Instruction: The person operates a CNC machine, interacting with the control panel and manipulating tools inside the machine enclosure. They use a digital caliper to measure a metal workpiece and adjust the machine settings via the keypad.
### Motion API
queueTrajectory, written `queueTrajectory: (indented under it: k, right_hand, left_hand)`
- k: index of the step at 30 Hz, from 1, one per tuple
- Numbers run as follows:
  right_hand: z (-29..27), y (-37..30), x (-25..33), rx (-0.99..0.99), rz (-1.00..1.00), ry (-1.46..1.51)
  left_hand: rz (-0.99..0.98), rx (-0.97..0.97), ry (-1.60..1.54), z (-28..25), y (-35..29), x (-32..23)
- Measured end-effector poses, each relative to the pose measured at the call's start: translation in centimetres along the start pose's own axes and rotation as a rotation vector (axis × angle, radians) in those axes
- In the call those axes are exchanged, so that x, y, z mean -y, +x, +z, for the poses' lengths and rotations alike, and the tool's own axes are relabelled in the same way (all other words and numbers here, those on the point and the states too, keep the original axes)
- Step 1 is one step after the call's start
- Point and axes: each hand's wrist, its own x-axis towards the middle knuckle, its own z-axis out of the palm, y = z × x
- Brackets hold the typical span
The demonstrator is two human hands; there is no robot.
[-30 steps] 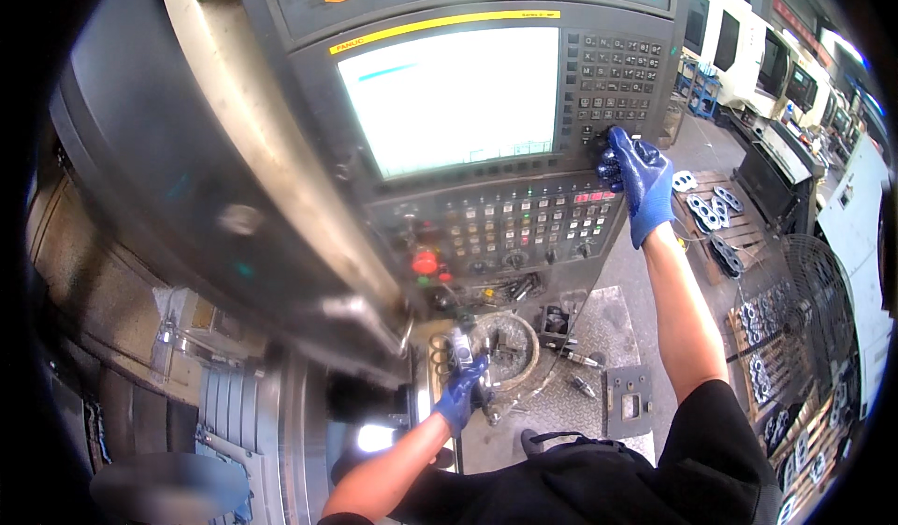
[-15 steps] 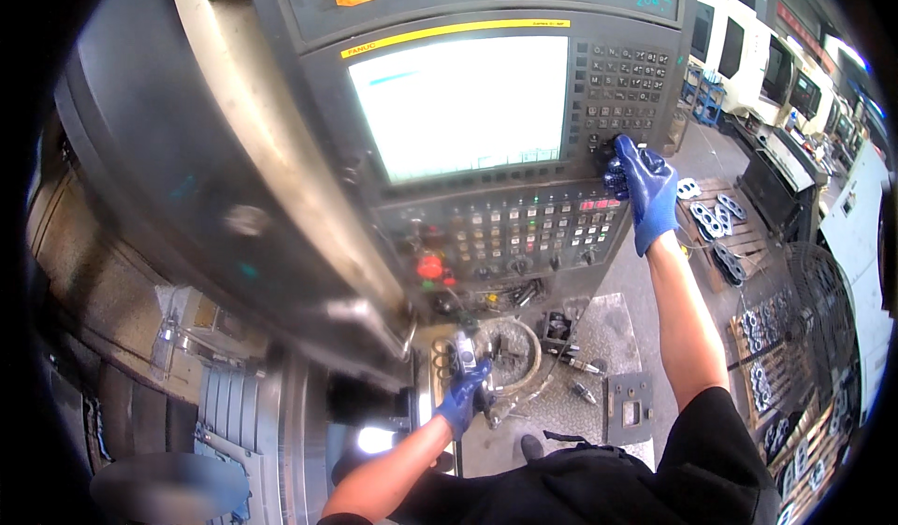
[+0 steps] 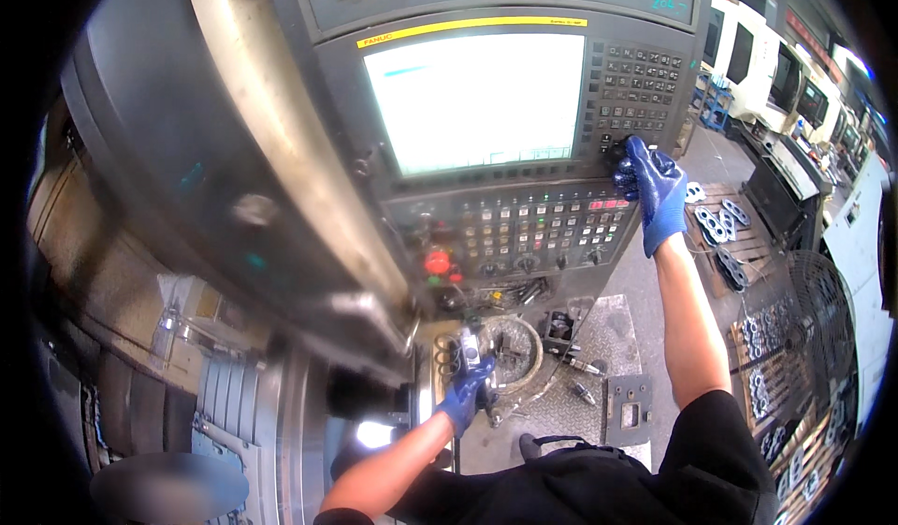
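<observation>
My right hand [image 3: 655, 188], in a blue coated glove, is at the lower part of the keypad [image 3: 641, 81] on a dark machine control panel. One finger stretches onto the keys and the others bend below it; it holds nothing that I can see. Left of the keypad glows a washed-out screen [image 3: 477, 104]. Low in front of the panel, my left hand [image 3: 466, 396], gloved alike, is closed around a small pale grey handheld device [image 3: 470, 345]. Its lower part is hidden by the fingers. A coiled cable [image 3: 443, 353] hangs beside it.
Below the screen are rows of buttons [image 3: 533, 226] and a red emergency stop button [image 3: 437, 262]. A ring-shaped part [image 3: 538, 352] and loose tools [image 3: 585, 392] lie on the metal plate below. The machine door [image 3: 215, 170] stands left; pallets of metal parts [image 3: 716, 226] lie right.
The view has shifted slightly, so the panel sits a little lower and further right. My right hand stays at the keypad, and my left hand keeps hold of the device.
</observation>
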Motion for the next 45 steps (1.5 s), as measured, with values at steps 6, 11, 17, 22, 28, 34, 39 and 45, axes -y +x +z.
queueTrajectory:
  k: [6,11,17,22,28,34,39,45]
  right_hand:
    - [0.1,0.0,0.0,-0.005,-0.004,0.004]
    - [0.2,-0.2,0.3,-0.010,0.005,0.020]
    - [0.1,0.0,0.1,-0.017,0.013,0.016]
    - [0.0,0.1,-0.1,-0.006,-0.014,-0.005]
    - [0.1,-0.1,0.2,-0.004,-0.002,0.020]
    - [0.2,-0.3,0.3,-0.011,-0.003,-0.010]
    - [0.2,-0.2,0.0,-0.005,-0.012,-0.002]
    - [0.1,0.1,-0.3,-0.020,-0.006,0.030]
  left_hand:
    - [-0.023,-0.024,0.012,-0.7,0.6,0.5]
    - [0.004,0.001,0.008,-0.7,0.6,0.5]
    - [0.039,-0.010,-0.025,-0.1,0.0,0.1]
    - [0.052,-0.009,0.013,-0.9,0.5,0.5]
    - [0.025,-0.023,0.040,0.4,-0.7,-0.8]
    - [0.041,-0.028,0.008,0.2,-0.5,-0.3]
    - [0.032,0.012,0.006,0.1,-0.8,-0.5]
    - [0.018,0.025,-0.004,-0.2,-0.5,-0.3]
